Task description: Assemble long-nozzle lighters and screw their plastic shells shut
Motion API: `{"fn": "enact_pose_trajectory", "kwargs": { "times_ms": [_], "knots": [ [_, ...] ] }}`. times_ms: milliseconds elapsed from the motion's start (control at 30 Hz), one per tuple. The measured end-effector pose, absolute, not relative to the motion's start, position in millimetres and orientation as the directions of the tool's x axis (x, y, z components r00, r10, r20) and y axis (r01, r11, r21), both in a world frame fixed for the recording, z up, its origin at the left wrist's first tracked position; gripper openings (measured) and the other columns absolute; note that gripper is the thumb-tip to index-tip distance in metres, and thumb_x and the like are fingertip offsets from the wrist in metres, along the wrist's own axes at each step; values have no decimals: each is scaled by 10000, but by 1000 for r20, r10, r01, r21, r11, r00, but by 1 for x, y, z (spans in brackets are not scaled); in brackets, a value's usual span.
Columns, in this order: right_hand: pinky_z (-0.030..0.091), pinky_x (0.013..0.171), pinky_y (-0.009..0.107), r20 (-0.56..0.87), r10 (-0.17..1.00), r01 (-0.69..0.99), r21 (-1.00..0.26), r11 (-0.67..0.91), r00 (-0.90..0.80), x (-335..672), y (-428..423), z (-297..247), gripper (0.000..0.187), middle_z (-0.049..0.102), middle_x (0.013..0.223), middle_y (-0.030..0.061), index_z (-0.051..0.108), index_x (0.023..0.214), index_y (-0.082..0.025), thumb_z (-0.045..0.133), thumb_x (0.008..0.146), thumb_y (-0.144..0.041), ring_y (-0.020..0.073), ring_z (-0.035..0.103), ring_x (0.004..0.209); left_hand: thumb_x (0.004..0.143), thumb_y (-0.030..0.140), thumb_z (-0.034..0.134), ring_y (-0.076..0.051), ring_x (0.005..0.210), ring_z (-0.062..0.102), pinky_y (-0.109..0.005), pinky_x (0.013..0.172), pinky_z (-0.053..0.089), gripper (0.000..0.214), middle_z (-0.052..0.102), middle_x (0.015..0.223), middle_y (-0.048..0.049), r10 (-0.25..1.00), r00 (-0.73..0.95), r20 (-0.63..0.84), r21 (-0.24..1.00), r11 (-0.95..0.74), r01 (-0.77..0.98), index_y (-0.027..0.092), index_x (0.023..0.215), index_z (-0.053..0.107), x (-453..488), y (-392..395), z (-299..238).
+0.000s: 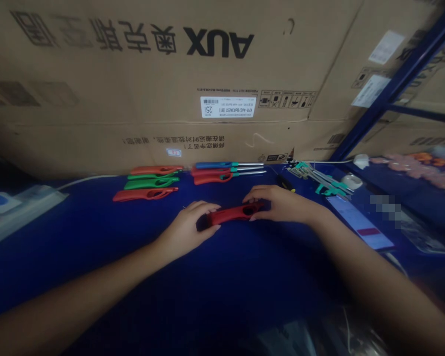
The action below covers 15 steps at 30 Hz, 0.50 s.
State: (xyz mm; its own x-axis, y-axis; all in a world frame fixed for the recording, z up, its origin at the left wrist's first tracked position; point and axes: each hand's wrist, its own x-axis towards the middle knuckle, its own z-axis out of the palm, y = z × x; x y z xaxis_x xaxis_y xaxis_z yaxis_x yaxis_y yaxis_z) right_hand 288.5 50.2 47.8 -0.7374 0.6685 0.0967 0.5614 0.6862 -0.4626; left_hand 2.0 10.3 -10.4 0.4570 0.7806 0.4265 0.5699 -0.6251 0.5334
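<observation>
My left hand grips the left end of a red lighter handle, thumb in front and fingers behind. My right hand has its fingers closed on the other end, by the trigger opening. No metal tube shows on this handle. Behind the hands lie several loose handles: an orange handle, green handles and a red handle. Beside them are a blue lighter and red lighters, with metal tubes pointing right. A screwdriver with black and yellow on it lies beyond my right hand.
Metal tubes with teal parts are piled at the back right, near a phone. A large cardboard box walls off the back of the blue table. Plastic bags lie left; a blue metal post slants at right.
</observation>
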Motion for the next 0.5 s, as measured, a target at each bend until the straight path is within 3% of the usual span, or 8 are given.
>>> {"fn": "enact_pose_trajectory", "kwargs": {
  "times_ms": [167,267,400,500],
  "knots": [
    [492,819,297,157,637,524,-440,729,-755,288,50,49,214,698,1004,80,728,1061,-180,634,951,-337,183,655,894,866,229,707,-239,1110,660,-442,1003,526,344,701,1188,-63,784,454,423,554,-620,555,225,1204,641,1,10,-10],
    [492,810,299,248,650,552,-367,749,-718,288,51,50,230,720,980,87,738,1024,-176,538,996,-285,182,667,876,876,232,699,-238,1094,663,-442,986,533,355,698,1180,-69,784,454,423,560,-621,549,222,1224,629,0,10,-11],
    [487,792,302,326,682,613,-298,732,-655,291,50,54,223,747,976,81,740,1009,-186,530,979,-256,192,678,870,874,254,700,-238,1027,677,-433,926,560,325,700,1120,-76,793,437,424,549,-609,573,205,1189,633,0,11,-12],
    [467,727,287,261,705,645,-285,709,-660,293,47,59,195,745,896,73,742,928,-169,560,943,-238,176,660,785,875,239,690,-237,1041,677,-432,936,560,327,698,1132,-77,797,434,420,550,-605,576,207,1195,633,-1,11,-12]
  ]
}}
